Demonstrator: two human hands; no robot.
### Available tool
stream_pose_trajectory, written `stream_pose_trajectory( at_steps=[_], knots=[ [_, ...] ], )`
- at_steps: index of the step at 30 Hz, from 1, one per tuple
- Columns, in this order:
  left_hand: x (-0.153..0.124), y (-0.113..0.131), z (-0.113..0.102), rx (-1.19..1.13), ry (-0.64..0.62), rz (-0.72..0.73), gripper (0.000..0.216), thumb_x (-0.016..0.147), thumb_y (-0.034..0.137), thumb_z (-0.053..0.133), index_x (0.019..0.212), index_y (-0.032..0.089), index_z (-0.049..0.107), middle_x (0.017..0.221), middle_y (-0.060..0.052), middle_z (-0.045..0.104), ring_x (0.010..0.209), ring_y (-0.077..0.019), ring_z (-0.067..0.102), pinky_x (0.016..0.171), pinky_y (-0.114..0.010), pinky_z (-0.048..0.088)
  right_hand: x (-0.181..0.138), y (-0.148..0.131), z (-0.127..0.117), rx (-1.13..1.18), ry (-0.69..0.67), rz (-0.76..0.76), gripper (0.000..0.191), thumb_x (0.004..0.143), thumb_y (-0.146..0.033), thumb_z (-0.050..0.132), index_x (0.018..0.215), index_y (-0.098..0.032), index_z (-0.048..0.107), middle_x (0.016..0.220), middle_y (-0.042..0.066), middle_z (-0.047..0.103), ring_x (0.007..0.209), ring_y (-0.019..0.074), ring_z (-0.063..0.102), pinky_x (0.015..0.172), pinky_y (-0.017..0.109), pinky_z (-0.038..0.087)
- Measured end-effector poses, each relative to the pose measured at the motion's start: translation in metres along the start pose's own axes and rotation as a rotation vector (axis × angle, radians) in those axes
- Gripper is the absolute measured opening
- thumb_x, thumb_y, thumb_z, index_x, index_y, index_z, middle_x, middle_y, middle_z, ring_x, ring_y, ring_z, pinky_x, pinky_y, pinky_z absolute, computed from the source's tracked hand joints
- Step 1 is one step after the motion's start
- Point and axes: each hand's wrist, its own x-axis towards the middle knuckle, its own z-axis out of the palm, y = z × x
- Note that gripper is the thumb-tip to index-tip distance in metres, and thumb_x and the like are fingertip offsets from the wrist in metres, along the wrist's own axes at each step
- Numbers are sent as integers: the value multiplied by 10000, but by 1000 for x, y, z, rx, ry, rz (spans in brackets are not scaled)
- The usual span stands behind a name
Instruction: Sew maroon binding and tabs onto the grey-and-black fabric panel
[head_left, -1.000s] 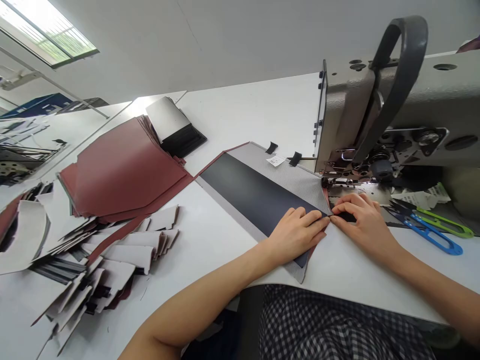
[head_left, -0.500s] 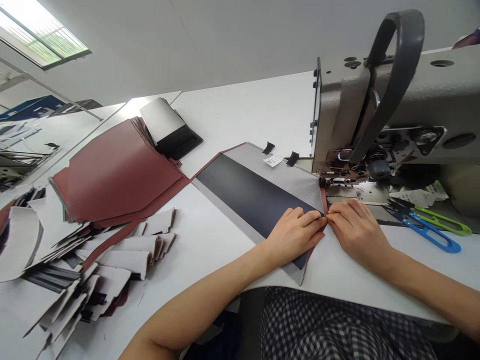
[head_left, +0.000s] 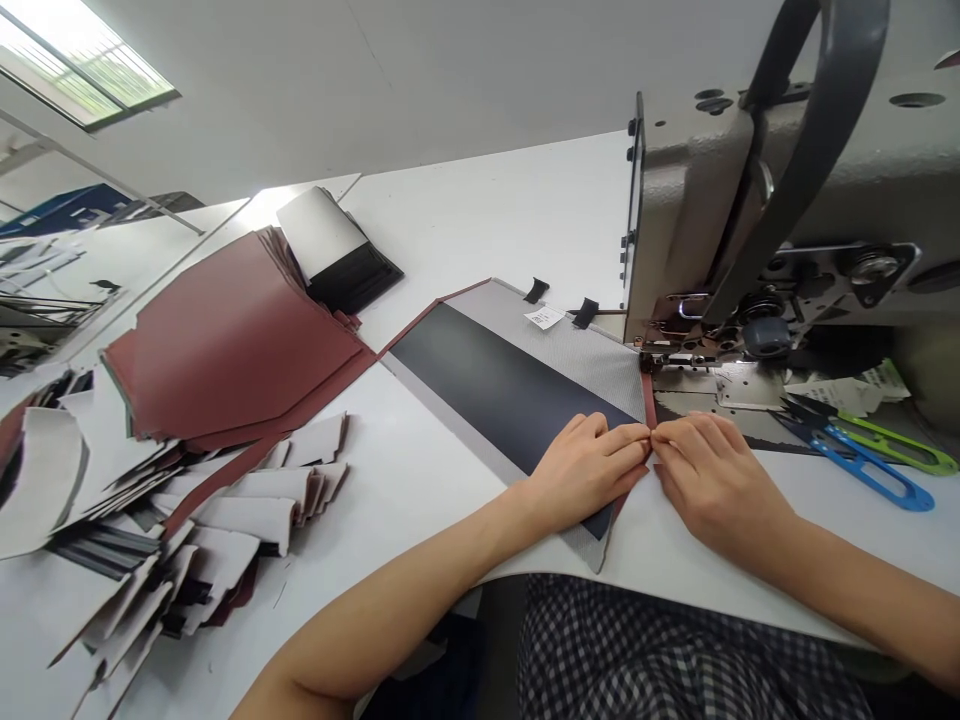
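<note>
Pinching the trim (head_left: 649, 408) onto the panel (head_left: 495, 385) edge just before the machine (head_left: 690, 220), left hand (head_left: 589, 465) and right hand (head_left: 712, 478) meet fingertip to fingertip; that stretch looks unsewn, the far edge bound.

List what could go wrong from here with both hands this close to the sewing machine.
1. The left hand and right hand meet at the maroon binding just before the presser foot; fingertips might get drawn under.
2. The panel overhangs the table and may drag the seam crooked.
</note>
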Motion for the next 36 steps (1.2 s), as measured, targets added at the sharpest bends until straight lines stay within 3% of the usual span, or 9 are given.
stream_pose_trajectory(
  at_steps=[4,8,11,14,16,22,27,36],
  knots=[
    [0,-1,0,-9,-6,-5,336,1074,374,374,1171,216,655,1372,3,634,805,-156,466,747,-322,416,-4,24,-4,308,-51,81,255,986,-147,490,1182,-186,649,1122,90,635,1085,243,540,937,426,468],
    [-1,-1,1,-29,1,-8,332,1068,377,391,1190,216,655,1338,-34,647,838,-157,516,776,-321,444,-9,38,-7,298,-112,-5,349,997,-169,477,1320,-233,594,1292,62,622,1223,258,500,1017,446,427],
    [-1,-1,3,-33,79,-18,307,1052,378,438,1130,216,687,1269,-54,679,1061,-208,578,952,-371,460,-9,37,-8,197,-106,-54,362,992,-170,473,1333,-208,590,1349,62,617,1210,269,513,998,455,425],
    [-2,-2,6,-41,152,-9,273,1045,353,461,1065,221,699,1225,-48,699,1319,-244,509,1169,-472,340,-7,34,-8,146,-76,-109,392,956,-114,484,1331,-151,593,1340,75,636,1165,265,548,967,440,439],
    [-2,-3,7,-55,149,2,267,1045,338,460,1067,214,696,1214,-49,703,1354,-232,504,1211,-484,302,-4,33,-8,130,-59,-137,402,933,-85,493,1318,-122,603,1326,86,648,1129,258,570,942,427,447],
    [6,-13,8,-76,116,-6,251,1035,342,482,1090,216,692,1224,-58,697,1371,-234,517,1231,-485,287,4,37,-4,68,-2,-125,353,954,-101,481,1275,-95,629,1302,100,662,1072,244,582,897,402,442],
    [20,-30,7,-105,122,0,269,1046,343,450,1112,216,677,1249,-51,696,1368,-240,525,1220,-492,290,16,45,1,51,-31,-72,366,953,-117,466,1279,-120,633,1288,96,662,1056,236,581,916,395,443],
    [48,-58,7,-131,110,-5,270,1042,342,457,1079,195,681,1242,-67,697,1298,-255,566,1114,-431,366,33,55,12,-116,-42,5,357,916,-109,474,1219,-94,661,1056,115,654,992,265,588,883,407,454]
  ],
)
